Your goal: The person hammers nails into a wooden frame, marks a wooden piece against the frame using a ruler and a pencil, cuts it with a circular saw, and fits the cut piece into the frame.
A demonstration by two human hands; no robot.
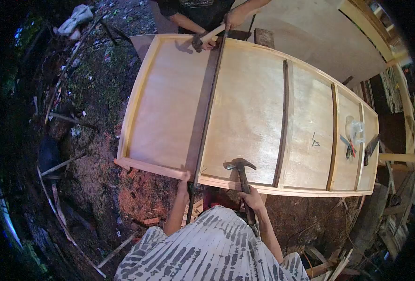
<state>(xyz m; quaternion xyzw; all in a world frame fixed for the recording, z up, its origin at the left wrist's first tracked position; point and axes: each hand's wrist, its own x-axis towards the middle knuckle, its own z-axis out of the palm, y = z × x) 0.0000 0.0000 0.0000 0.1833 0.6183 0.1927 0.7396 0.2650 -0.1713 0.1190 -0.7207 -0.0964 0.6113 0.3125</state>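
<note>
My right hand (252, 199) is closed around the handle of a claw hammer (240, 165), whose head lies over the near rail of a framed wooden panel (245, 112). My left hand (184, 182) holds the near edge of that panel's frame, its fingertips close to a long dark strip (207, 112). That strip crosses the panel from the far edge and sticks out past the near edge. At the far edge, another person's hand (234, 19) grips a second hammer (203, 42), and their other hand (209, 45) is low beside the strip's far end.
Wooden crosspieces (282, 122) divide the panel. Several nails (314, 140) lie on it, with pliers (348, 147), a clear plastic bag (354, 129) and a dark-bladed tool (370, 149) farther right. Scrap wood (395, 210) is piled at right; sticks (62, 164) lie on the dirt at left.
</note>
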